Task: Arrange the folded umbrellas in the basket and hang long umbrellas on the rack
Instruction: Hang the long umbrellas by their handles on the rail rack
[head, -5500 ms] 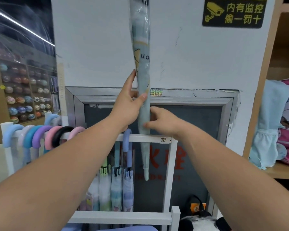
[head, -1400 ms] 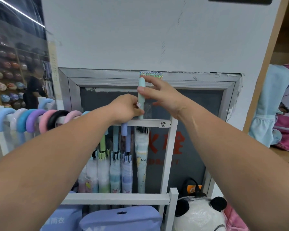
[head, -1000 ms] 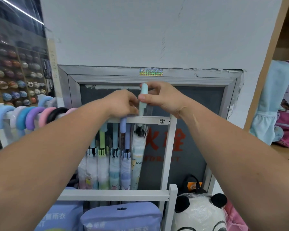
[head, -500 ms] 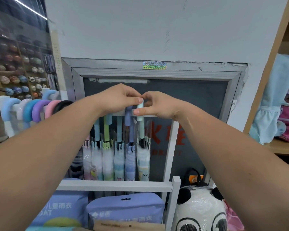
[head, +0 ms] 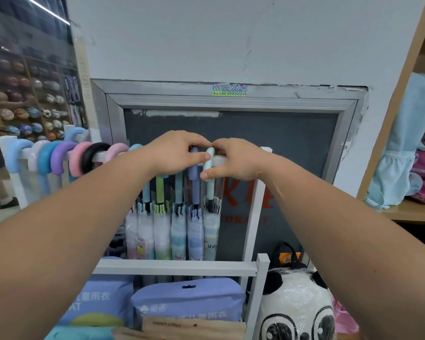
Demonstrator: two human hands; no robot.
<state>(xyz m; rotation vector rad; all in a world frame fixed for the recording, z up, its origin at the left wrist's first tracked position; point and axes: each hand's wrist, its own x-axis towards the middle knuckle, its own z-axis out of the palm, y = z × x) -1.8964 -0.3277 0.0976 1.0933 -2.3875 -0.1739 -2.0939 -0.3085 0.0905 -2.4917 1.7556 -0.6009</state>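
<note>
- My left hand (head: 179,153) and right hand (head: 236,159) both pinch the hook of the mint umbrella (head: 210,190), over the rack (head: 253,217) top bar near its right end.
- If I release before it seats, I reckon it slides off.
- My knuckles could nudge the purple umbrella (head: 193,168) just beside it loose.

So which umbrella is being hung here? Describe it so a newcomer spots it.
Find the white rack against the grey-framed panel, long umbrellas hanging on its top rail. The rightmost umbrella, beside the post, has the left hand and right hand on its hook. That hook is pale mint; the neighbouring handle is purple.
</note>
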